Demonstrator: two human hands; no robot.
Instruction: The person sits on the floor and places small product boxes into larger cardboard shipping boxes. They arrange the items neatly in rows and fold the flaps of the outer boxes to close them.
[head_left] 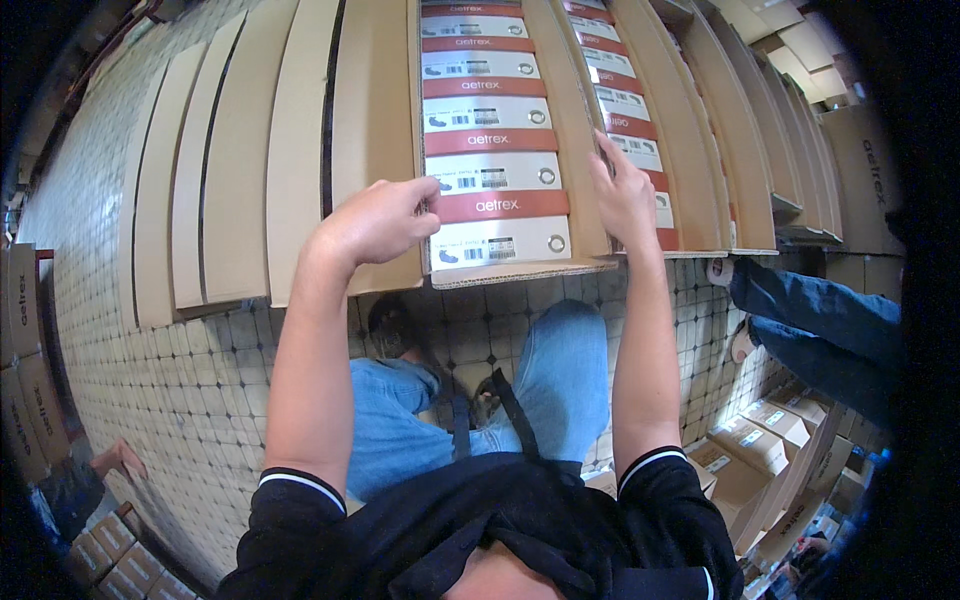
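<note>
In front of me a long open cardboard carton holds a row of shoeboxes with white labelled ends and red lids. My left hand is at the carton's left side, its fingers curled beside the nearest shoeboxes. What those fingers grip, if anything, is hidden. At the right side, my right hand reaches over the upright cardboard flap, index finger stretched forward and the others partly bent. Past that hand, a second row of shoeboxes stands in the adjoining carton.
More open carton flaps stretch away to the left, and others stand to the right. Another person's legs in jeans are on the right. Brown boxes are stacked at lower right, with more stacks at far left.
</note>
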